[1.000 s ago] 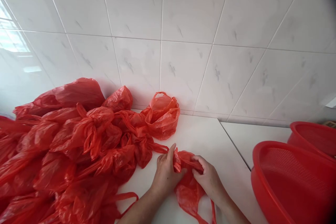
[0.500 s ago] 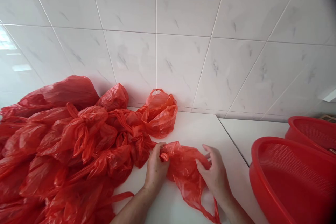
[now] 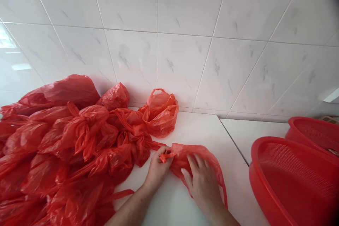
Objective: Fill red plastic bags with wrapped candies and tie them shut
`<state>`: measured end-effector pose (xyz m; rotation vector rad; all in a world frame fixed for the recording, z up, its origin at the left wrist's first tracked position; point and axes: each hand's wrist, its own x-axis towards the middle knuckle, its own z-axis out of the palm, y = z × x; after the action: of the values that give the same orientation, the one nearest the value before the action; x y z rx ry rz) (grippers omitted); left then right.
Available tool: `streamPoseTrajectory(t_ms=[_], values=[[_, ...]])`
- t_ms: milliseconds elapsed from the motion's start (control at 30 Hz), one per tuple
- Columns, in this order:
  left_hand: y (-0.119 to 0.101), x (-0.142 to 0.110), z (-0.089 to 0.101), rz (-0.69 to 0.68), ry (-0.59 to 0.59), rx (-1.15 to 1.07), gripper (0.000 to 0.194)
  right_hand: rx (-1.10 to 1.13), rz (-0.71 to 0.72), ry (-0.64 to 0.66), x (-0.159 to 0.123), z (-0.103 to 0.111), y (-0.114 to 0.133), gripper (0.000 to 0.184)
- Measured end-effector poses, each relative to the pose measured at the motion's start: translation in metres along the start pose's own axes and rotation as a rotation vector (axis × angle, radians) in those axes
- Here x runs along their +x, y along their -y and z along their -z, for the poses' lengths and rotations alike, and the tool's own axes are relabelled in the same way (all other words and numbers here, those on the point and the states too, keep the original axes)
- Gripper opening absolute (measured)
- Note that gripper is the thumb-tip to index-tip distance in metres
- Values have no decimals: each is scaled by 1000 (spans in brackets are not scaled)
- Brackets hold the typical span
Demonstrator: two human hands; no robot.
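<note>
A thin red plastic bag point(image 3: 212, 159) lies flattened on the white counter point(image 3: 201, 127) in front of me. My left hand point(image 3: 156, 173) pinches the bag's left corner, fingers closed on it. My right hand point(image 3: 202, 183) lies flat on top of the bag with fingers stretched out, pressing it down. One handle loop of the bag trails toward me along the right side of my right hand.
A large heap of knotted red plastic bags point(image 3: 69, 144) covers the counter's left side. One open red bag point(image 3: 160, 113) stands by the tiled wall point(image 3: 185, 42). Two red mesh baskets point(image 3: 293, 180) point(image 3: 315, 134) sit at the right.
My right hand moved left and came down flat onto the bag, which is now spread flatter. My left hand kept its pinch on the corner.
</note>
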<state>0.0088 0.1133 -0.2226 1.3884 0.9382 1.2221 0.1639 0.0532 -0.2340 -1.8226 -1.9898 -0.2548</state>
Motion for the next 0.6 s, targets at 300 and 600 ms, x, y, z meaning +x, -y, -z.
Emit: streamPoseTrajectory(t_ms=[300,600], values=[[12,13,14,190,-154,-576,19,207,-32,308,4,10,-10,20],[-11,-28,-2,-774,-217,679,38,334,-27,201,9,8,-9,40]])
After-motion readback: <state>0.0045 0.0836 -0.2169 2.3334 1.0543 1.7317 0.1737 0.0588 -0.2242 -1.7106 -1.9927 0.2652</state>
